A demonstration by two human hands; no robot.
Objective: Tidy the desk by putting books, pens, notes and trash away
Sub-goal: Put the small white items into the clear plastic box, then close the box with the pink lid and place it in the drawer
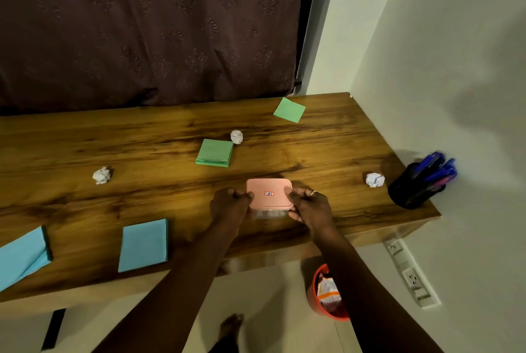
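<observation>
Both hands grip a small pink-lidded box (269, 193) just below the centre of the frame, low over the wooden surface (170, 136). The left hand (229, 206) pinches its left edge and the right hand (310, 206), with a ring on one finger, clamps its right edge. A clear, blurred base shows beneath the lid.

A green note pad (215, 152) lies just above the box, and a single green note (289, 110) sits toward the upper right. Three crumpled paper balls lie on the surface: one (236, 136) beside the pad, one (101, 175) at mid-left, one (375, 179) at right near a black pen cup (410, 190) full of blue pens. Two light blue books (143, 244) (22, 256) lie at lower left. An orange bin (327, 295) stands on the floor below the surface's near edge
</observation>
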